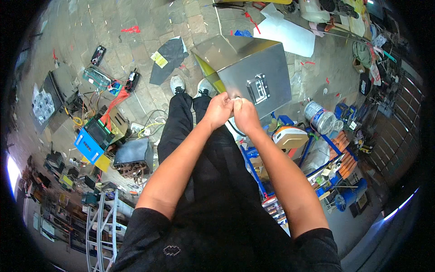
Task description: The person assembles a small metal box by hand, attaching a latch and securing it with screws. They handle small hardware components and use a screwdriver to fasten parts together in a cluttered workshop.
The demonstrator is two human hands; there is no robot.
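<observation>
Head view: we see our fingers [225, 98] curled inward, tips together, can't tell on what; left hand [218, 110] and right hand [245, 117] over the metal box's [277, 68] near edge, just right of our shoes [177, 83].

In my head-camera feed I have both bare arms reaching out from short black fabric sleeves [152, 229], converging so that my forearms form a narrowing wedge. My left forearm [179, 163] slants up and to the right, my right forearm [281, 167] up and to the left. My bare left hand [219, 110] and bare right hand [246, 117] meet at the fingertips, backs of the wrists well apart by comparison. The fingers on both curl inward, knuckles bent; how tightly the tips close is too small for me to tell.
</observation>
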